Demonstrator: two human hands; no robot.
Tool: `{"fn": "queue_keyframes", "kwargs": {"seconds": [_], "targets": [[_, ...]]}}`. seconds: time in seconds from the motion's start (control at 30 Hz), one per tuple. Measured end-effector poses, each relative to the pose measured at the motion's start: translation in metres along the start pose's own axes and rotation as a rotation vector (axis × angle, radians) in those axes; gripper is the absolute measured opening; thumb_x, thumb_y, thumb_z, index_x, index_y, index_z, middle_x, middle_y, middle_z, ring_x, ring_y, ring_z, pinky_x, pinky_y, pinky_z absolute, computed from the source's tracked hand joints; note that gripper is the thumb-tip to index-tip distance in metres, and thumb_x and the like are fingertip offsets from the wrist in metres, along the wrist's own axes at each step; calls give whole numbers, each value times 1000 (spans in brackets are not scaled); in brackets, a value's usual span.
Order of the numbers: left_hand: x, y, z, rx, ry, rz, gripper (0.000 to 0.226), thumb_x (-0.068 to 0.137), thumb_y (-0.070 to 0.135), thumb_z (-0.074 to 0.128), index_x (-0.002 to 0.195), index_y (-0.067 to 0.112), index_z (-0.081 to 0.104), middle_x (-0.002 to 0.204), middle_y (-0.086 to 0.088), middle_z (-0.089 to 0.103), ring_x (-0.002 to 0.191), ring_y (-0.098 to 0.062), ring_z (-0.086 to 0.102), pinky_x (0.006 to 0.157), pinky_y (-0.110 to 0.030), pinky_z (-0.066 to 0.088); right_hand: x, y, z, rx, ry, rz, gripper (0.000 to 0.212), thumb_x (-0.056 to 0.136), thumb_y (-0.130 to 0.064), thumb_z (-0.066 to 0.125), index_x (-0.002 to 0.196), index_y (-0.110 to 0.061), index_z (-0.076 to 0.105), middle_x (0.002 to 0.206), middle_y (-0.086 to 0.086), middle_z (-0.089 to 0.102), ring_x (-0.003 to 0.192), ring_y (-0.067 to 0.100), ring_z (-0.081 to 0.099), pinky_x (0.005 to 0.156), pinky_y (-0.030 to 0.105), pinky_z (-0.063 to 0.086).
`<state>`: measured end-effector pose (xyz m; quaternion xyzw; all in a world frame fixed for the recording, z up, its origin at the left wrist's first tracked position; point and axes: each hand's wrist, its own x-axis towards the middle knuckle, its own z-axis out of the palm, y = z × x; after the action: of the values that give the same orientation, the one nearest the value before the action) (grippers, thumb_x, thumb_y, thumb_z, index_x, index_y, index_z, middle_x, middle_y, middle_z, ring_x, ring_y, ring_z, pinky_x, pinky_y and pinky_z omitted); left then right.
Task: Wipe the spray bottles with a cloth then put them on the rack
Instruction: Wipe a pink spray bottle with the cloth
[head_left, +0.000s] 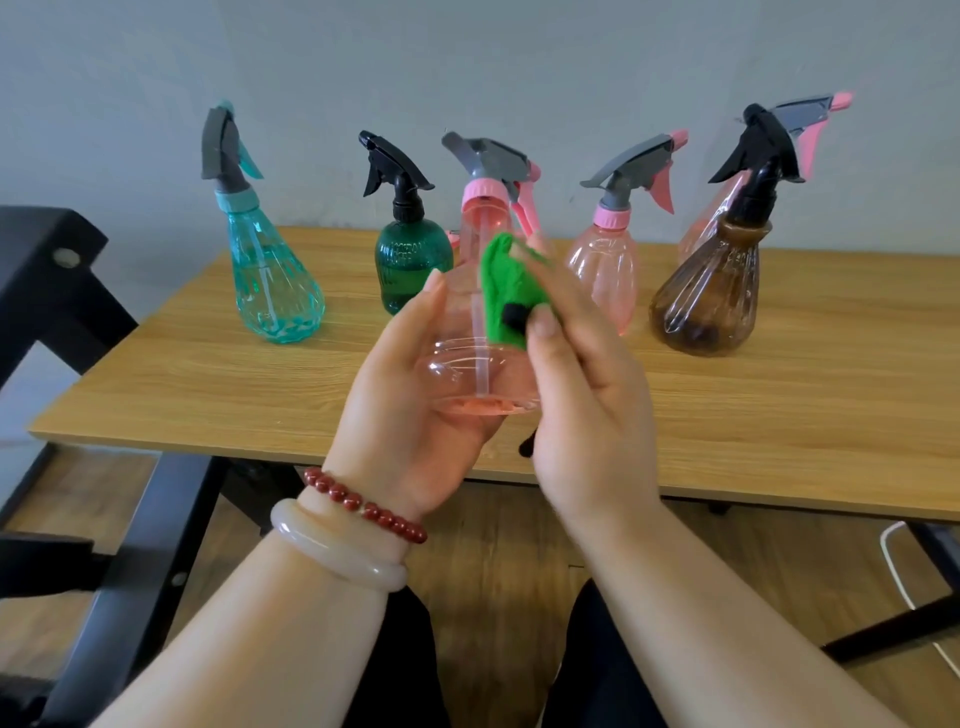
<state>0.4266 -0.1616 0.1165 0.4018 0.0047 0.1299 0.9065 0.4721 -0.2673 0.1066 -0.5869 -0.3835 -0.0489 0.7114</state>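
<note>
My left hand (400, 415) holds a clear pink spray bottle (467, 364) with a grey and pink trigger head upright above the table's front edge, cupping its base. My right hand (587, 405) pinches a green cloth (511, 288) and presses it against the bottle's right side. On the wooden table (260, 395) behind stand a teal bottle (270, 275), a dark green bottle (408, 265), a second pink bottle (608, 270), a brown bottle (711, 296) and a further pink bottle (701, 234) partly hidden behind the brown one.
A black metal frame (47, 270) stands at the left, beside the table. A white cable (904, 587) lies on the wooden floor at the lower right. A grey wall backs the table.
</note>
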Motion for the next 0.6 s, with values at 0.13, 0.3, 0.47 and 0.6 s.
{"fn": "queue_keyframes", "kwargs": {"seconds": [0.13, 0.3, 0.47, 0.6], "targets": [[-1, 1, -2, 15, 1, -14, 49, 101, 41, 39, 133, 9, 57, 138, -21, 54, 128, -34, 52, 111, -50, 36, -4, 6, -4, -116, -35, -120, 35, 101, -18, 44, 134, -20, 54, 146, -1, 49, 141, 11, 38, 115, 39, 35], [-1, -5, 5, 1, 74, 28, 45, 100, 39, 42, 119, 8, 68, 115, -15, 66, 111, -31, 60, 105, -48, 43, 6, -2, -5, -31, -56, 31, 32, 101, -25, 50, 132, -34, 48, 129, -25, 54, 123, -11, 48, 98, 11, 40], [-2, -2, 7, 14, 77, 48, 50, 102, 41, 39, 130, 5, 58, 127, -19, 61, 126, -34, 56, 108, -49, 44, -5, 4, -9, -185, -97, -131, 52, 88, -31, 69, 136, -18, 51, 138, -2, 53, 133, 13, 48, 105, 33, 46], [-5, -8, 10, 233, 96, 136, 57, 97, 43, 48, 145, 13, 44, 137, -12, 59, 123, -24, 59, 105, -41, 48, 7, -4, -17, -92, -60, 39, 50, 84, -33, 68, 130, -26, 52, 126, -19, 58, 117, -7, 55, 92, 9, 44]]}}
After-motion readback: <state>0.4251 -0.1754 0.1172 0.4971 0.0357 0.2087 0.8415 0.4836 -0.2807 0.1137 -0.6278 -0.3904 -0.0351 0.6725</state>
